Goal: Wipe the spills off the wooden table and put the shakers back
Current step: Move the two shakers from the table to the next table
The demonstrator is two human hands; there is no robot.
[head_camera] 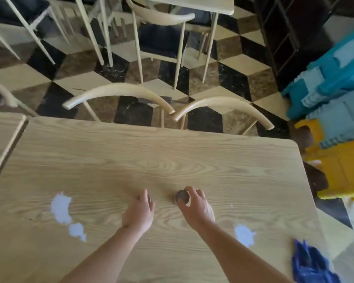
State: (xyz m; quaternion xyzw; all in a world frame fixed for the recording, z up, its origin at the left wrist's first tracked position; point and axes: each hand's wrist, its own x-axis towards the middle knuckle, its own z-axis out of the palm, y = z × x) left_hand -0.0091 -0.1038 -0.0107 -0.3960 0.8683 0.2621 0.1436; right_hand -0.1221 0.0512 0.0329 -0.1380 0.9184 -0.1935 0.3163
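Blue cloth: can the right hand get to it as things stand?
Probably yes, once freed. The right hand is wrapped round a shaker; the cloth lies on its side, with only a spill on the table between.

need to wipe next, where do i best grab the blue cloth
Take the blue cloth by its raised, bunched top, coming from above with the right hand, the nearer one. It lies crumpled at the wooden table's right edge, so a top pinch should lift it whole.
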